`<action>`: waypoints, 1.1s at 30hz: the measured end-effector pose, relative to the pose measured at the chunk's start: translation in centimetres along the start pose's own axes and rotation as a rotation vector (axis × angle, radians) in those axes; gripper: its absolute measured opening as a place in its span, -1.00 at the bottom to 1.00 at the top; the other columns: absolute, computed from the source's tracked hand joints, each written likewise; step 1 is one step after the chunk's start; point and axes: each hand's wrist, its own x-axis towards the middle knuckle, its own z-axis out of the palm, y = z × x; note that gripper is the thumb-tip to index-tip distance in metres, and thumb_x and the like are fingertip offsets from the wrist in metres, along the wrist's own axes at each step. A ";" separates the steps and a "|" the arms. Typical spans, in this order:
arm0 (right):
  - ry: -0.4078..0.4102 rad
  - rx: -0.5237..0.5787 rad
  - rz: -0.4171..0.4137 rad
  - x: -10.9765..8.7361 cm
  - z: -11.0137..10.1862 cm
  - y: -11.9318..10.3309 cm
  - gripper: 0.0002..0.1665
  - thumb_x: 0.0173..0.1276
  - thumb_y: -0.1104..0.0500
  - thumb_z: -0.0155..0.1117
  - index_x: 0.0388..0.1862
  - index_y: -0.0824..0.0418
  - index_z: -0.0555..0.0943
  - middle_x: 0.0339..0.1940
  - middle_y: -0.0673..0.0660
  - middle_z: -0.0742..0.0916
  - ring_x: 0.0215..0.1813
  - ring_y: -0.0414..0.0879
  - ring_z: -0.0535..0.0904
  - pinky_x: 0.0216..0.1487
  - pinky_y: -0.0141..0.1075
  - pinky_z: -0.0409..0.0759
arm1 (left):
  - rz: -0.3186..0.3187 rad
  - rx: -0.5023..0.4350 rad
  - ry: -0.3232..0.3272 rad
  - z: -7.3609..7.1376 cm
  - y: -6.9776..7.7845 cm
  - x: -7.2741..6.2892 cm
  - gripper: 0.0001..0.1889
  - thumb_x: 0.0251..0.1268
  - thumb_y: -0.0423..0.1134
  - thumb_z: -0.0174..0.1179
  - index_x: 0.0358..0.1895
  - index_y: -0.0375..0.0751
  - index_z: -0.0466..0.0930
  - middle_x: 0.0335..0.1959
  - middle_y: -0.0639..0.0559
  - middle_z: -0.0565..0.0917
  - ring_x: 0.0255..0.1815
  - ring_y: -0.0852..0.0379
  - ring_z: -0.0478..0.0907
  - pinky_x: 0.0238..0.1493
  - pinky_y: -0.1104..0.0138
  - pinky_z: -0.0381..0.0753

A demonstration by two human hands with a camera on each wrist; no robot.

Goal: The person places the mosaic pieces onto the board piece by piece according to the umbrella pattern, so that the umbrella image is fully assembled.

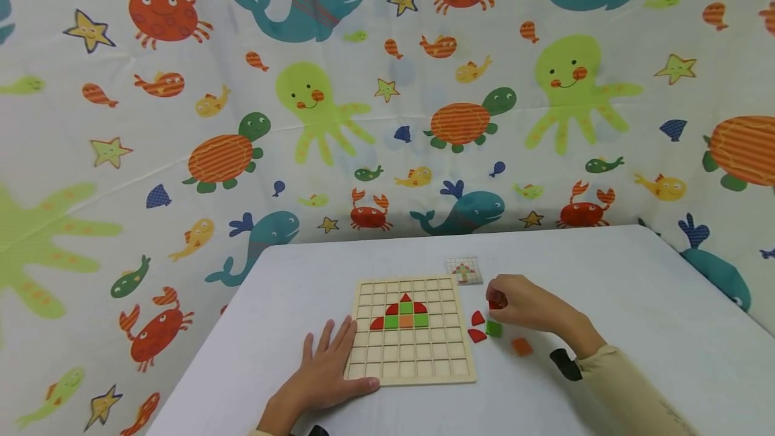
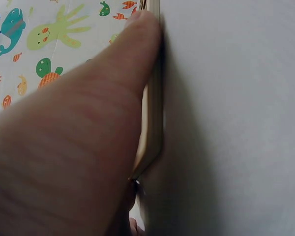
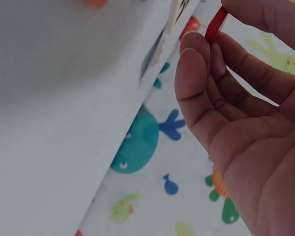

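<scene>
A square wooden grid board (image 1: pixel 412 355) lies on the white table, with red, green and orange tiles set in its upper middle cells. My left hand (image 1: pixel 323 372) rests spread at the board's lower left corner, thumb along the front edge; the left wrist view shows the thumb (image 2: pixel 132 54) against that edge. Right of the board, my right hand (image 1: pixel 514 298) is raised a little and pinches a red tile (image 3: pixel 216 24) between thumb and fingertips. Below that hand lie two red tiles (image 1: pixel 477 335), a green square tile (image 1: pixel 494 328) and an orange square tile (image 1: pixel 522 346).
A small pattern card (image 1: pixel 465 270) lies behind the board's upper right corner, showing a similar coloured figure on a grid. The white table (image 1: pixel 290 301) ends at a curtain (image 1: pixel 387 153) printed with sea animals.
</scene>
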 end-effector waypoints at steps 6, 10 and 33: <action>-0.028 0.003 -0.097 2.3 0.9 -2.1 -0.87 0.34 0.34 0.50 -0.20 0.28 0.69 -0.40 -0.06 0.59 -0.31 -0.15 0.49 -0.28 -0.33 0.59 | 0.000 0.007 0.003 0.1 0.1 0.0 0.39 -0.02 0.68 0.25 0.76 -0.16 0.02 0.78 -0.07 0.00 0.75 -0.34 -0.29 0.53 -0.40 -0.54; -0.061 0.000 -0.129 3.8 1.7 -3.2 -0.88 0.36 0.33 0.50 -0.19 0.29 0.71 -0.41 -0.07 0.59 -0.31 -0.17 0.49 -0.29 -0.34 0.58 | -0.004 0.007 0.004 0.1 0.1 0.0 0.40 -0.04 0.69 0.25 0.76 -0.15 0.01 0.79 -0.06 0.00 0.76 -0.33 -0.30 0.52 -0.40 -0.55; -0.123 -0.040 -0.180 6.4 5.7 -4.8 -0.88 0.37 0.30 0.55 -0.23 0.22 0.72 -0.39 -0.10 0.63 -0.30 -0.15 0.50 -0.22 -0.29 0.60 | -0.007 0.008 -0.001 0.1 0.5 -0.4 0.38 -0.01 0.68 0.26 0.76 -0.15 0.02 0.78 -0.05 0.01 0.75 -0.34 -0.29 0.53 -0.40 -0.53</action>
